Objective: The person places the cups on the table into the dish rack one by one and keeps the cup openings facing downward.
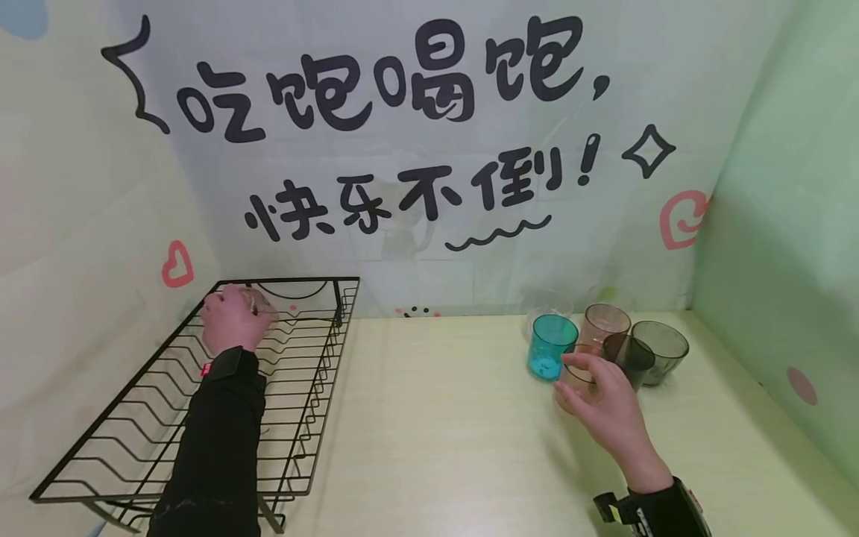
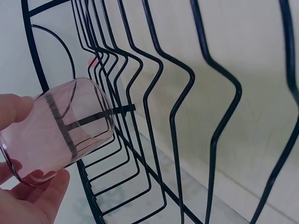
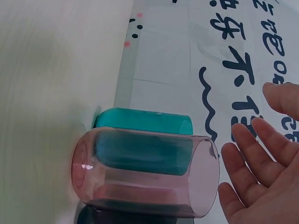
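Observation:
At the far left corner of a black wire dish rack point(image 1: 315, 388), my left hand point(image 1: 231, 322) grips a pink see-through glass point(image 2: 56, 130). Thumb and fingers hold it by one end; its other end points toward the rack wires in the left wrist view. On the right of the table, my right hand point(image 1: 614, 410) hovers with spread fingers over a second pink glass point(image 3: 145, 163). That glass stands upright, and in the right wrist view the fingertips are right at its rim, not wrapped round it. Directly behind it is a teal glass point(image 1: 552, 347).
Close by my right hand stand another pink glass point(image 1: 607, 321), a dark grey glass point(image 1: 631, 360) and a lighter grey glass point(image 1: 664, 350). A printed cloth wall point(image 1: 416, 283) rises behind the table point(image 1: 429, 432), and a green side wall point(image 1: 778, 298) stands at the right.

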{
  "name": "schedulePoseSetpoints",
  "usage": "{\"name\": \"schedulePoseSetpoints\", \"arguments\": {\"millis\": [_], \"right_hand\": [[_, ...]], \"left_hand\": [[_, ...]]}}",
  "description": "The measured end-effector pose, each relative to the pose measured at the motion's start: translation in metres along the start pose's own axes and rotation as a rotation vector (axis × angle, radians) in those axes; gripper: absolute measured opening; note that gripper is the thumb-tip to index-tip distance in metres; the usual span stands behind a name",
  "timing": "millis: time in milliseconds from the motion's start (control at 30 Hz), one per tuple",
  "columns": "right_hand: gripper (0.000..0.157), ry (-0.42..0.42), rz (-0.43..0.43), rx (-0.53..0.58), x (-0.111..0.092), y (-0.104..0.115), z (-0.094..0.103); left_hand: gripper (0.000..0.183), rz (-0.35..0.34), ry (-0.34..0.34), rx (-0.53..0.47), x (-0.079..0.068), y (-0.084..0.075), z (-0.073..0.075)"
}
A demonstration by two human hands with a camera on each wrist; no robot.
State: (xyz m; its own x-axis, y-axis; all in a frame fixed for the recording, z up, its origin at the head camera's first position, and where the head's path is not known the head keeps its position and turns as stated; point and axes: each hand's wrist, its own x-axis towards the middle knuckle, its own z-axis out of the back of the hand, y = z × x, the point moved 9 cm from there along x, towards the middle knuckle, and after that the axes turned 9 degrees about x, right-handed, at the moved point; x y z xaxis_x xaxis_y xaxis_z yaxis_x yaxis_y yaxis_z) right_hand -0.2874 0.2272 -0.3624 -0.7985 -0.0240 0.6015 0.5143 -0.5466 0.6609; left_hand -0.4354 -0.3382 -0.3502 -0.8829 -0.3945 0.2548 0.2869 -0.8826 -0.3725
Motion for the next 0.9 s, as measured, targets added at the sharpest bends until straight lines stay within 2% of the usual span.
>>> {"name": "schedulePoseSetpoints", "arguments": {"millis": [133, 267, 367, 533, 667, 767, 900], "right_hand": [[0.037, 0.001, 0.002, -0.003, 0.000, 0.000, -0.001], [0.038, 0.001, 0.006, -0.004, -0.001, 0.000, -0.001], [0.038, 0.001, 0.008, -0.009, -0.001, -0.001, -0.002], [0.039, 0.005, 0.012, -0.023, -0.001, -0.001, -0.002], [0.039, 0.007, 0.017, -0.024, -0.001, 0.000, -0.002], [0.038, 0.003, 0.018, -0.022, -0.001, 0.002, -0.001], [0.038, 0.001, 0.013, -0.019, -0.001, 0.003, -0.001]], "left_hand": [[0.062, 0.011, 0.006, -0.002, 0.001, 0.000, 0.002], [0.047, 0.017, -0.008, -0.001, 0.001, -0.002, 0.005], [0.043, 0.018, -0.013, 0.005, 0.001, -0.002, 0.007], [0.050, 0.029, 0.012, -0.004, 0.003, 0.005, 0.005], [0.066, 0.039, 0.028, -0.015, 0.007, 0.011, 0.001], [0.055, 0.024, 0.014, -0.014, 0.010, 0.011, 0.001], [0.051, 0.024, 0.012, -0.010, 0.013, 0.011, 0.000]]}}
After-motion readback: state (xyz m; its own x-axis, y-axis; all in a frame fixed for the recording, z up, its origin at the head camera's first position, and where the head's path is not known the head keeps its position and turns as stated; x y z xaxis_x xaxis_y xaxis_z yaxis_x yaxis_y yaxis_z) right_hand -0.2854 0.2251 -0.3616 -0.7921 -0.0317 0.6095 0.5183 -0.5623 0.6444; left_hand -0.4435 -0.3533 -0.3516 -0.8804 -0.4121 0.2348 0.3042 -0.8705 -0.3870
